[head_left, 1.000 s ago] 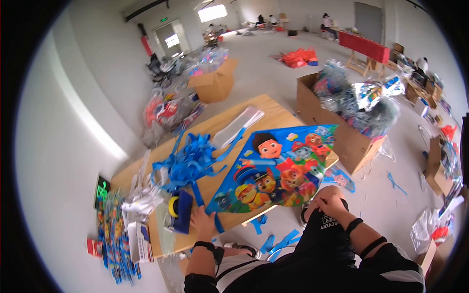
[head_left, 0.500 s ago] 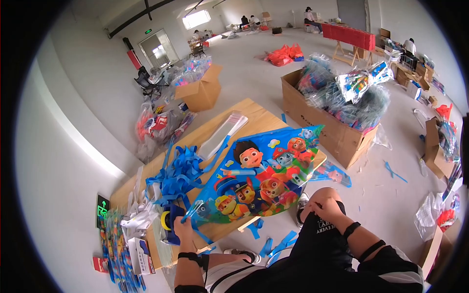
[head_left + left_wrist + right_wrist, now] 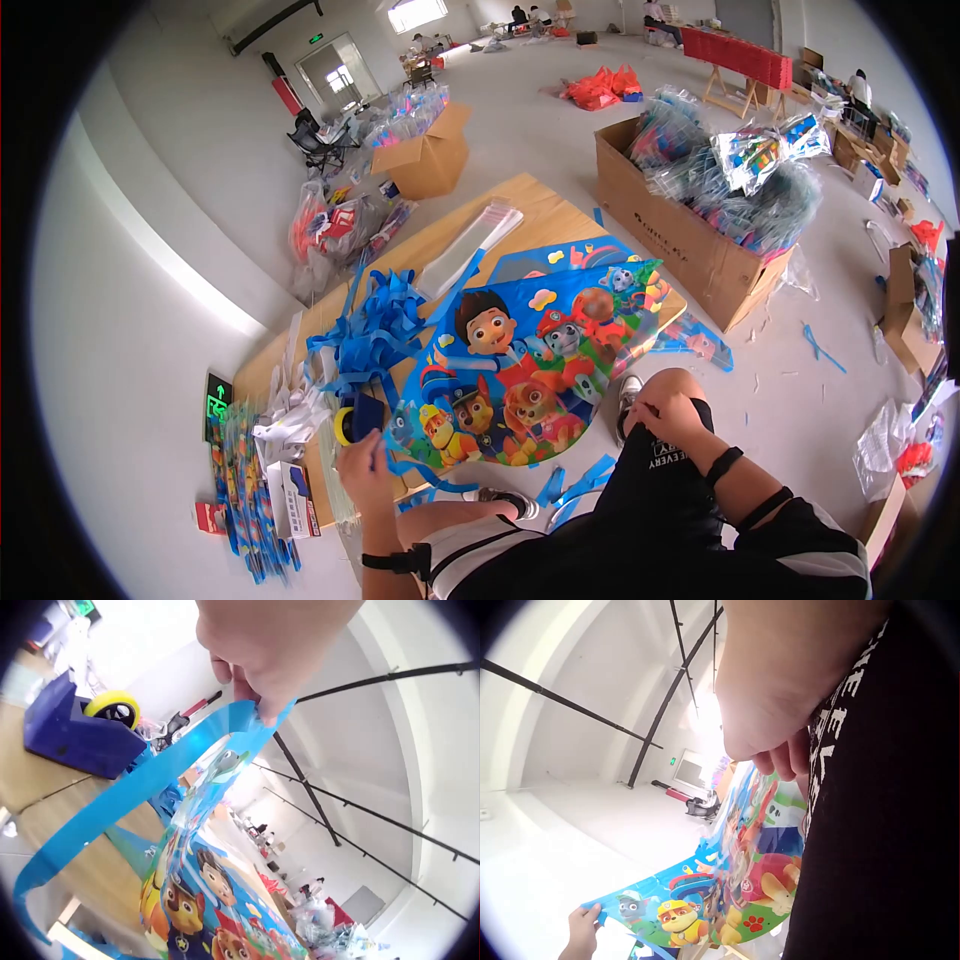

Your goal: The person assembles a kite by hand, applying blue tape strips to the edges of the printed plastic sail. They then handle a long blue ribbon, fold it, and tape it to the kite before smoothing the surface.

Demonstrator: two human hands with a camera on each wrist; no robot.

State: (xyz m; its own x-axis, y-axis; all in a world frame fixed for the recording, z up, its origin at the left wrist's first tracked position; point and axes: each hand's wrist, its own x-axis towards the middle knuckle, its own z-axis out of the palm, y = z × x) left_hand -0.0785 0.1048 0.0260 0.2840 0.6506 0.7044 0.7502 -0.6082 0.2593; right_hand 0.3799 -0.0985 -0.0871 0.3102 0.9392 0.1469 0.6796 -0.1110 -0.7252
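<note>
My left hand point(image 3: 368, 470) pinches the left corner of a printed cartoon sheet point(image 3: 520, 370) together with a blue ribbon. In the left wrist view, the ribbon point(image 3: 127, 795) loops down from the fingertips of the left hand point(image 3: 270, 652), and the sheet point(image 3: 217, 900) hangs from them. A dark blue dispenser with a yellow roll point(image 3: 82, 742) stands on the table beside that hand. My right hand point(image 3: 668, 418) rests on the right knee with its fingers loosely curled; nothing shows in it, though the palm is hidden.
On the wooden table point(image 3: 530, 200) lie a tangle of blue ribbon point(image 3: 375, 330), a clear-wrapped white stack point(image 3: 470, 245) and white bags point(image 3: 290, 415). A large carton point(image 3: 680, 240) of wrapped goods stands beyond the right edge. Ribbon scraps lie on the floor.
My left hand has lifted the sheet's corner with the ribbon off the table and drawn it left. Another printed sheet now shows under its far edge. My right hand has stayed on the knee.
</note>
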